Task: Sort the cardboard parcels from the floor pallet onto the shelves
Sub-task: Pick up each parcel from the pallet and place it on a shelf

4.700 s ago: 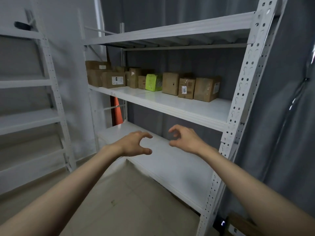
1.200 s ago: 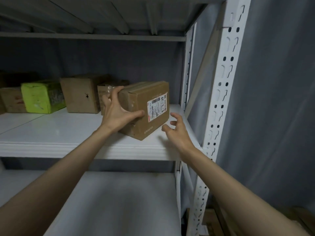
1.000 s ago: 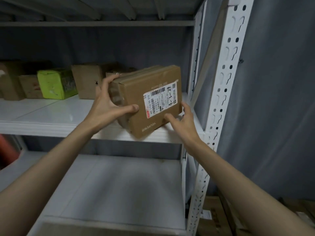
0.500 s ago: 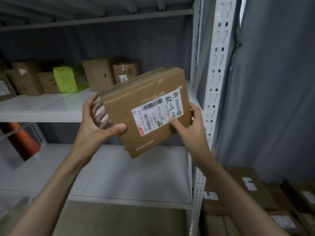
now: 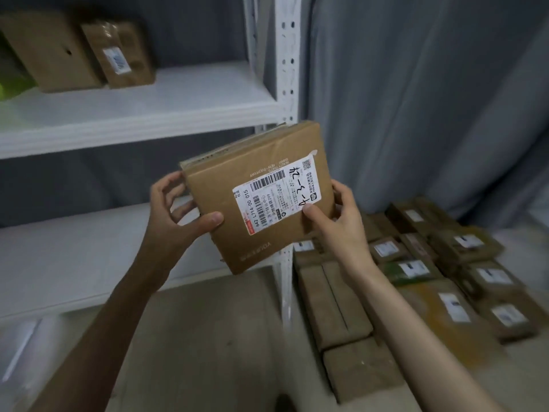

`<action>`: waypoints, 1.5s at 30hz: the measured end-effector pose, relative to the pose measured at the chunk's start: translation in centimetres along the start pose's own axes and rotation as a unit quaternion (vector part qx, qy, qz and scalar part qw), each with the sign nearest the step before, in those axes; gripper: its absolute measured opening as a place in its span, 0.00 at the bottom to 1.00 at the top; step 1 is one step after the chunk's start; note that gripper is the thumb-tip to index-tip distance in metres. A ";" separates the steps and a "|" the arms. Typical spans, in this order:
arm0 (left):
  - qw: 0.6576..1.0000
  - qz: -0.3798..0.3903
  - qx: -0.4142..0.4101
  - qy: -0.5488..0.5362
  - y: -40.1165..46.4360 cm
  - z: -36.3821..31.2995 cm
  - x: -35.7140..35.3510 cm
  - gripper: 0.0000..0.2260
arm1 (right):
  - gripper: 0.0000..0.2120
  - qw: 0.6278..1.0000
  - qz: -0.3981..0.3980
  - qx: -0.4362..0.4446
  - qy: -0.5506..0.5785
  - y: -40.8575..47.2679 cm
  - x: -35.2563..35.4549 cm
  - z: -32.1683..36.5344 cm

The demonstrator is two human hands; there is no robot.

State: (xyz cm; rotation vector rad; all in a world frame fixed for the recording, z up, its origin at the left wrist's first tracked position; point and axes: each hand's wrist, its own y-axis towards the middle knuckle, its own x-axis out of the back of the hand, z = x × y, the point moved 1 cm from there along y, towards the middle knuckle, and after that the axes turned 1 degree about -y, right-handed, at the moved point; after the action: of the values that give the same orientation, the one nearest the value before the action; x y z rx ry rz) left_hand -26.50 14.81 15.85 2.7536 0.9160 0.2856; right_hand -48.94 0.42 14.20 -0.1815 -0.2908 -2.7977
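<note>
I hold a brown cardboard parcel [image 5: 252,209] in mid-air in front of the shelf unit, tilted, its white shipping label with a barcode and handwriting facing me. My left hand [image 5: 175,218] grips its left edge, thumb on the front face. My right hand [image 5: 335,224] grips its right edge, thumb on the label. Behind it are the white middle shelf [image 5: 142,111] and the lower shelf [image 5: 74,251]. Several labelled parcels [image 5: 445,278] lie packed together on the floor at the right.
Two brown parcels [image 5: 89,52] stand at the back of the middle shelf, with a green one just at the left edge. A white perforated upright [image 5: 285,63] marks the shelf's right end. Grey curtain [image 5: 416,99] hangs behind. Bare floor [image 5: 208,337] lies below.
I have lifted the parcel off the middle shelf and brought it down and towards me. My view has swung down and right, and the floor parcels now show.
</note>
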 end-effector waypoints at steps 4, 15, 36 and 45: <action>0.998 0.051 0.037 -0.026 -3.2 2.1 -3.7 0.55 | 0.27 0.997 -0.042 -0.056 -0.035 -5.1 4.2 -2.5; 0.982 0.163 0.086 -0.051 -9.2 4.5 -15.2 0.48 | 0.28 0.976 -0.144 -0.155 -0.048 -12.9 15.6 -6.4; 0.951 0.290 0.092 -0.057 -12.4 1.2 -51.8 0.62 | 0.29 0.946 -0.247 -0.203 -0.046 -11.4 49.1 -14.3; 0.949 0.298 0.090 -0.040 -7.0 1.7 -63.4 0.56 | 0.25 0.943 -0.266 -0.199 -0.033 -4.2 56.8 -17.5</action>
State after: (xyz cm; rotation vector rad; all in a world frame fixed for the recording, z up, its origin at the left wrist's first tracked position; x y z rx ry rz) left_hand -79.88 -18.54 5.21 3.1239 0.0662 0.1876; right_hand -105.32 -16.66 5.35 -0.3304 0.2610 -3.3661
